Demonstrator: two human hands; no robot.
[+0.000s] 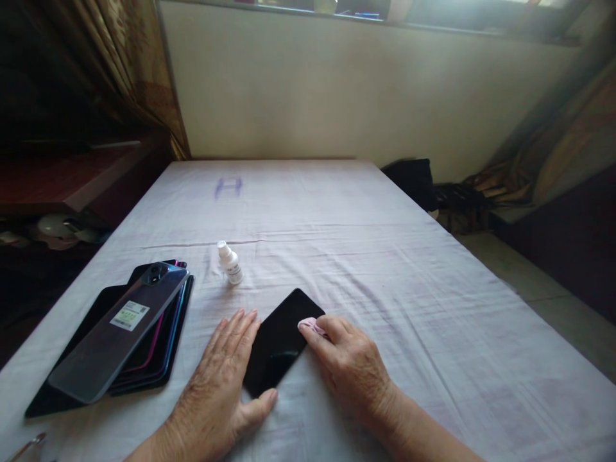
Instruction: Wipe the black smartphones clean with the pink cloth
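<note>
A black smartphone [276, 346] lies screen up on the cloth-covered table, turned at a slant. My left hand [224, 372] rests flat along its left edge, fingers stretched out and the thumb by the lower corner. Bunched in the fingers of my right hand [353, 359] is a small pink cloth [312, 326], which sits against the phone's right side near the upper part of the screen. A white bottle [231, 263] with a white cap and a printed label stands beyond my left hand.
To the left lies a pile of phones and tablets, with a grey phone [122, 333] bearing a sticker on top. A pale sheet [433, 333] with creases covers the table. Red-brown furniture [72, 173] stands at the left, and a black object [411, 179] sits beyond the right edge.
</note>
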